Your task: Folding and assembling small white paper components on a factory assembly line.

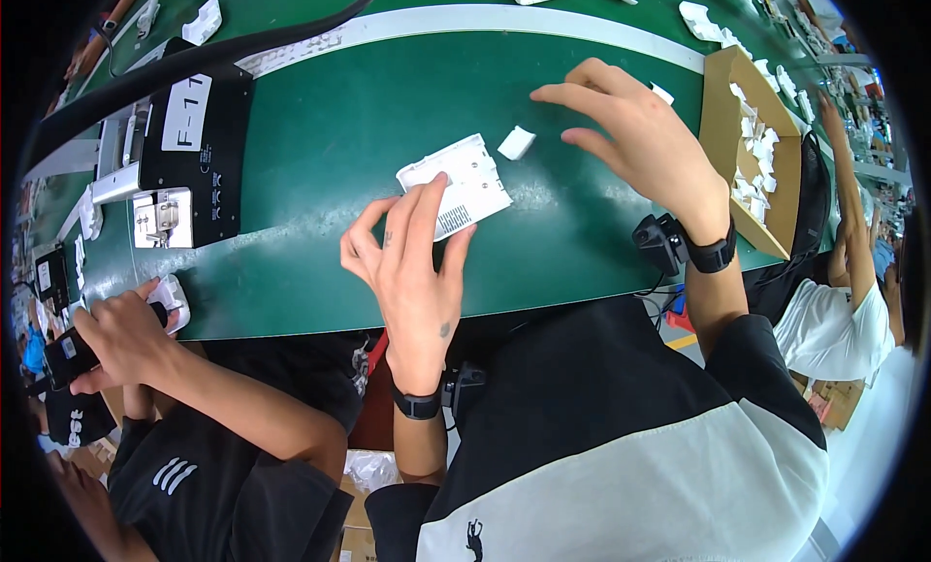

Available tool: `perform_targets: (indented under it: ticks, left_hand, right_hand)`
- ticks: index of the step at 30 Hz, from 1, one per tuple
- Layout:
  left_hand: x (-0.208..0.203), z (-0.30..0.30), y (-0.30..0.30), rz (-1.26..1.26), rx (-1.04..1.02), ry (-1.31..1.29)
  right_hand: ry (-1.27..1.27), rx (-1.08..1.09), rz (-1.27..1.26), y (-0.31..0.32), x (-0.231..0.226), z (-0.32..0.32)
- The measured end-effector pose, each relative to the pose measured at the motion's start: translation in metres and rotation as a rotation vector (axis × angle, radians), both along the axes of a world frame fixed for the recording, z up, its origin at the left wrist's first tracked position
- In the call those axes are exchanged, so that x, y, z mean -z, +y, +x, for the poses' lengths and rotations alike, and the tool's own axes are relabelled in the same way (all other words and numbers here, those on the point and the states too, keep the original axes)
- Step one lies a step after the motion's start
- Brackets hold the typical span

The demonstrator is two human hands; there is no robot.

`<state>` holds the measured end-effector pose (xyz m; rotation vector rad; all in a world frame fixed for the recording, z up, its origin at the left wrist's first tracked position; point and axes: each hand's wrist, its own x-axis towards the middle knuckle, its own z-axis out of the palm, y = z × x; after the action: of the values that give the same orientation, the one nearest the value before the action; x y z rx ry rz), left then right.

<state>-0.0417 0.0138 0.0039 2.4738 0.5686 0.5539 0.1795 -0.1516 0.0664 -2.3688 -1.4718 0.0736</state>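
Note:
A flat white plastic cover (467, 186) lies on the green table, with small screw holes and a printed patch on its face. My left hand (415, 271) grips its near left side, fingertips on the face and thumb at the lower edge. Just past the cover's upper right corner rests a small white plastic piece (517, 143), apart from it. My right hand (648, 135) hovers to the right of that piece, its fingers spread and holding nothing. Part of another white piece (662, 94) shows behind my right hand.
At right stands an open cardboard box (722, 96) with many small white pieces. A black machine (215, 164) with a metal fixture sits at left, below a dark cable (242, 48). A co-worker's hand (131, 334) is at a white part (173, 300). A white strip (504, 17) crosses the table.

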Motion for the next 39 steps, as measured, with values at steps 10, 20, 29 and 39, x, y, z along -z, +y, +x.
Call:
perform_targets:
  ticks: [10, 20, 29, 39]
  left_hand:
    - [0.006, 0.001, 0.002, 0.022, 0.024, -0.044]
    - [0.008, 0.001, 0.001, 0.001, 0.032, -0.039]
    - [0.006, 0.001, 0.0, -0.006, 0.033, -0.028]
    - [0.008, 0.0, 0.003, -0.019, 0.053, -0.057]
  right_hand:
    - [0.069, -0.064, 0.05, 0.016, 0.031, -0.012]
    - [0.659, 0.105, 0.048, 0.018, 0.028, -0.011]
    - [0.43, 0.014, 0.182, 0.008, 0.042, -0.019]
    - [0.02, -0.034, 0.095, 0.012, 0.015, -0.026]
